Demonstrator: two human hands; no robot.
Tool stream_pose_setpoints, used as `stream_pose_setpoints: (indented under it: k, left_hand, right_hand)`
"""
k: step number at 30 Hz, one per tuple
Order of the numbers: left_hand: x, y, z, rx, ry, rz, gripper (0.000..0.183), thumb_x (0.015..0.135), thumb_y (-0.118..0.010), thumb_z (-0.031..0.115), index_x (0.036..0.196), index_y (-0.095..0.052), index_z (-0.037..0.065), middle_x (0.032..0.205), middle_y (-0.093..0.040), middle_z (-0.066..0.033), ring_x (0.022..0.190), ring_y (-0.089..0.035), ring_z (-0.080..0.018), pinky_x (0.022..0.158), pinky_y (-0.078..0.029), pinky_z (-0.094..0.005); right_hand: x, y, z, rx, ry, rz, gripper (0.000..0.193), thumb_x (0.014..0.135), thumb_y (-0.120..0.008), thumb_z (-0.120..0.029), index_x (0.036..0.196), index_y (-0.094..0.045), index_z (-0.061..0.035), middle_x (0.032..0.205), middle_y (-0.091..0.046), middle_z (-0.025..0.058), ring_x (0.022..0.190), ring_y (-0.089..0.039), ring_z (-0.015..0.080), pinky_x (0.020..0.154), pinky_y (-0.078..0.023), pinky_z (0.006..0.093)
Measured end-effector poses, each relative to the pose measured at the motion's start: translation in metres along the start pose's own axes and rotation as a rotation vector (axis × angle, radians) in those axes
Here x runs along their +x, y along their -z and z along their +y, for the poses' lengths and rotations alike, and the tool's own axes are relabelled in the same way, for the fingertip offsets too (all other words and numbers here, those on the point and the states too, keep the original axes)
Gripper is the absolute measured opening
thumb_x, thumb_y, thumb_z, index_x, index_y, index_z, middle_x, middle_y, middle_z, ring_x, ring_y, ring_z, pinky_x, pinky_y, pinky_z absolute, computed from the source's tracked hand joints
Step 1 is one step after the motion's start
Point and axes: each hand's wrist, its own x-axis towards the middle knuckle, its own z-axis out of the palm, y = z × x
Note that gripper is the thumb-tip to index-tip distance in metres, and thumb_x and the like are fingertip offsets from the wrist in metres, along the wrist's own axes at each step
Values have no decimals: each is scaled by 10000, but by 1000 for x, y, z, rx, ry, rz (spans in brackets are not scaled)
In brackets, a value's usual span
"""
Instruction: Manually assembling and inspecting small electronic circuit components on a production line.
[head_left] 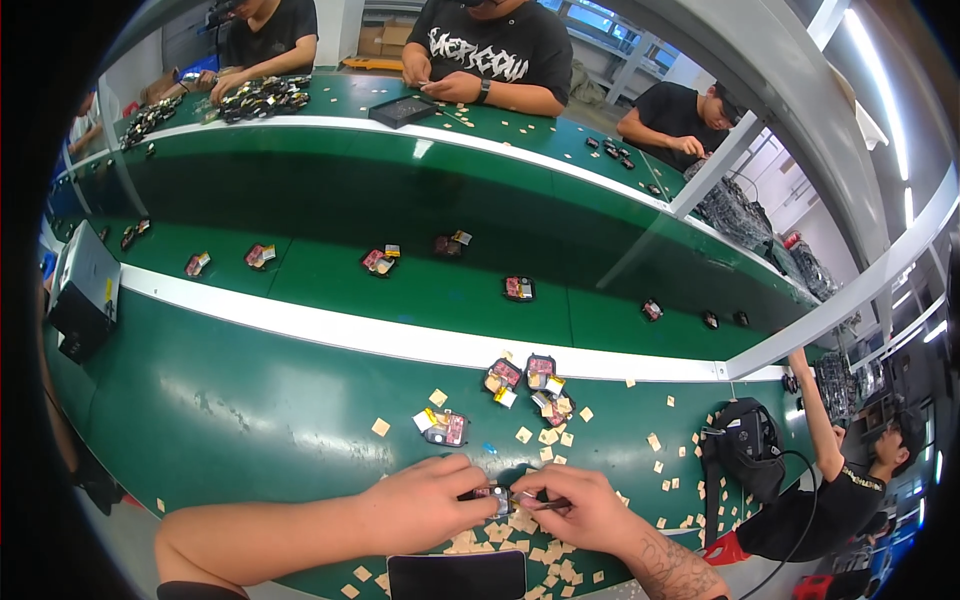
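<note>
My left hand (pixel 430 500) is closed around the side of a small electronic device (pixel 490 495) with an open dark case, keeping it on the green bench. Pinched in the fingers of my right hand (pixel 580 508) is a thin dark tool that looks like tweezers (pixel 548 506), its tip at the device's right edge. The fingers hide much of the device. Small beige squares (pixel 555 555) lie scattered under and around my hands. Just beyond them rests another open device (pixel 445 428) with a reddish board and a silver-and-yellow battery.
A cluster of similar open devices (pixel 541 373) lies ahead. A dark-screened phone or tablet (pixel 457 577) sits at the near edge. More devices (pixel 518 289) line the green conveyor belt (pixel 430 300) behind a white rail. A black bag (pixel 745 445) is at right. Several co-workers sit around.
</note>
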Motion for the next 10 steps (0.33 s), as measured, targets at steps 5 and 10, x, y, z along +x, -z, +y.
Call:
stream_pose_setpoints:
  k: [5,10]
  left_hand:
    - [0,3,0,128,-33,-53,259,928,-749,195,1175,-716,123,1139,-646,-58,1068,-636,-255,904,-582,-393]
    - [1,5,5,243,-42,-160,340,897,-740,157,1233,-700,138,1206,-639,-75,1118,-621,-256,971,-561,-394]
  right_hand:
    - [0,11,-5,9,20,-86,396,907,-728,44,1286,-689,-65,1040,-703,121,880,-754,298,780,-633,371]
    - [-3,-7,-14,-250,70,-64,395,948,-747,20,1330,-699,-68,1112,-734,124,953,-772,223,804,-652,344]
